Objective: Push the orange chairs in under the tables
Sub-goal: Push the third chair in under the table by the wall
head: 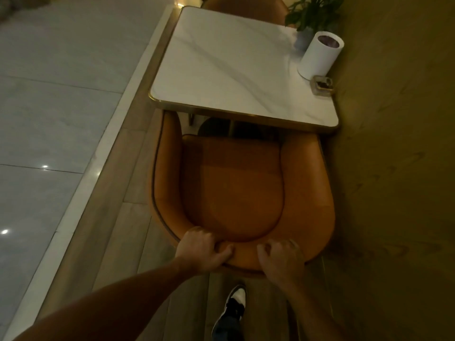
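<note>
An orange leather armchair (234,183) stands in front of me, its open front facing a white marble table (221,70) with a gold rim. The tips of its arms reach just under the table's near edge. My left hand (202,249) grips the top of the curved backrest on the left side. My right hand (280,254) is curled over the same backrest a little to the right. A second orange chair (246,6) shows at the far side of the table, mostly hidden by the tabletop.
On the table's right side stand a white cylinder container (320,55), a small glass ashtray (322,85) and a potted plant (312,13). A wall (398,143) runs close along the right. A raised step edge (118,134) borders a tiled floor on the left. My shoe (235,306) is behind the chair.
</note>
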